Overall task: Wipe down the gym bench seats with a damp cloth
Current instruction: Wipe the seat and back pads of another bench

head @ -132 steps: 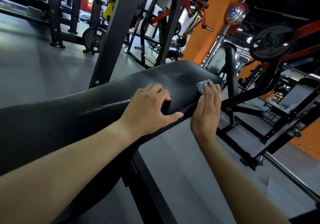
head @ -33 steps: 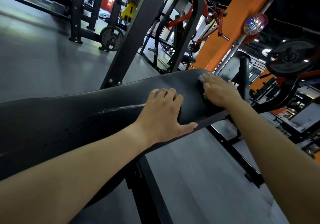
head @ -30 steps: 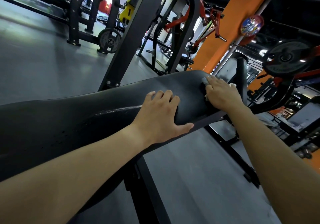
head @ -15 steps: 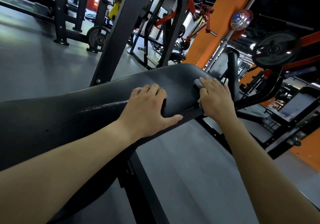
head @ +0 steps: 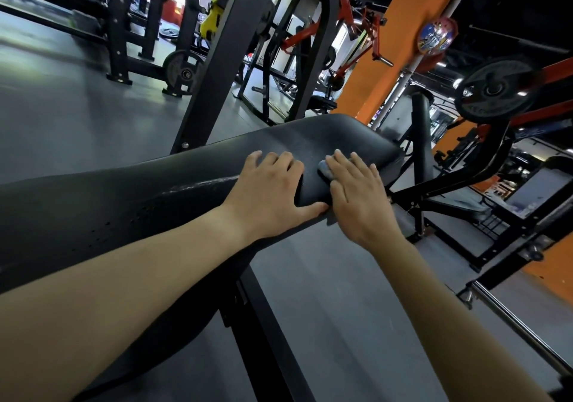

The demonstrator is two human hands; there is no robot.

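The big black bench seat (head: 341,134) is long, padded and shiny. It looks heavy and firm, so it should stay put when pushed on. The left hand (head: 269,193) lies flat on the seat by its side edge, its grip loose and holding nothing. The right hand (head: 356,196) is just beside it, fingers straight, its grip apart, pressing down flat. Under it, on top of the seat, is the small blue-grey cloth (head: 324,169); only a bit peeks out. The cloth looks soft, light and floppy. Wet, it may slide easily, so a flat palm on its middle should guide it best.
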